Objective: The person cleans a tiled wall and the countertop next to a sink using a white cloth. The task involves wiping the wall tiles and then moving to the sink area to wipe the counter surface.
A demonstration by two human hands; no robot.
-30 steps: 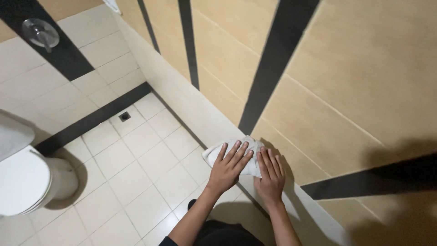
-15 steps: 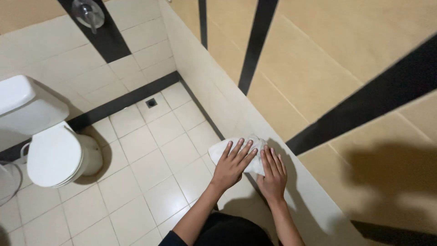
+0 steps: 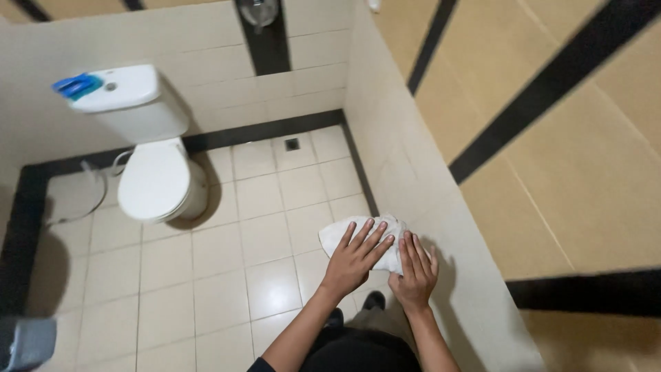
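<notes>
A crumpled white cloth [image 3: 344, 233] lies flat against the lower cream-tiled wall [image 3: 413, 179] on the right. My left hand [image 3: 354, 258] presses on it with fingers spread. My right hand [image 3: 414, 270] lies flat beside it, fingers together, over the cloth's right edge and the wall. Both forearms reach up from the bottom of the view.
A white toilet [image 3: 155, 179] with closed lid and cistern stands at the left; a blue object [image 3: 77, 84] rests on the cistern. A floor drain [image 3: 292, 144] sits near the back wall. A hose [image 3: 89, 200] curls left of the toilet. My dark shoe [image 3: 374, 300] shows below the hands.
The view has swung left, bringing the whole toilet and back wall into sight. Both hands have stayed pressed on the cloth against the wall, shifting slightly along it.
</notes>
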